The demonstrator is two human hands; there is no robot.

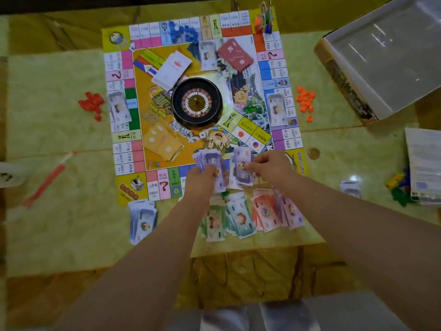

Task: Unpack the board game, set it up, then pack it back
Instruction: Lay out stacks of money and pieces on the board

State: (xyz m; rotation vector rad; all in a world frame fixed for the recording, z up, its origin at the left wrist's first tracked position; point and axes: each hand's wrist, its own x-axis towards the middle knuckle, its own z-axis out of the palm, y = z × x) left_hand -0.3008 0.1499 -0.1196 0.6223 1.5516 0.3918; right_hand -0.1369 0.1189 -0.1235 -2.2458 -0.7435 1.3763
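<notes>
Left hand (202, 180) grips a fanned sheaf of purple play banknotes (210, 160), fingers curled round its near end. Just to its right, the right hand (269, 167) pinches a few more purple notes (241, 163) between thumb and fingertips; the two bundles nearly meet over the near edge of the game board (128, 187).

Directly below the hands, towards the person, rows of sorted money lie on the table: green notes (214, 223), teal notes (241, 223), red notes (265, 213) and another purple pile (291, 213). A blue-grey stack (142, 220) sits further left of these.

Beyond the hands, a black roulette wheel (196, 102) stands at the board's centre, with an orange card deck (162, 142) to its left, and a white deck (173, 68) and a red deck (235, 54) behind it.

Off the board, red tokens (91, 105) lie far left of the hands and orange tokens (305, 99) to the right. An open game box (381, 56) rests far right, and a printed sheet (424, 163) lies nearer, also right.
</notes>
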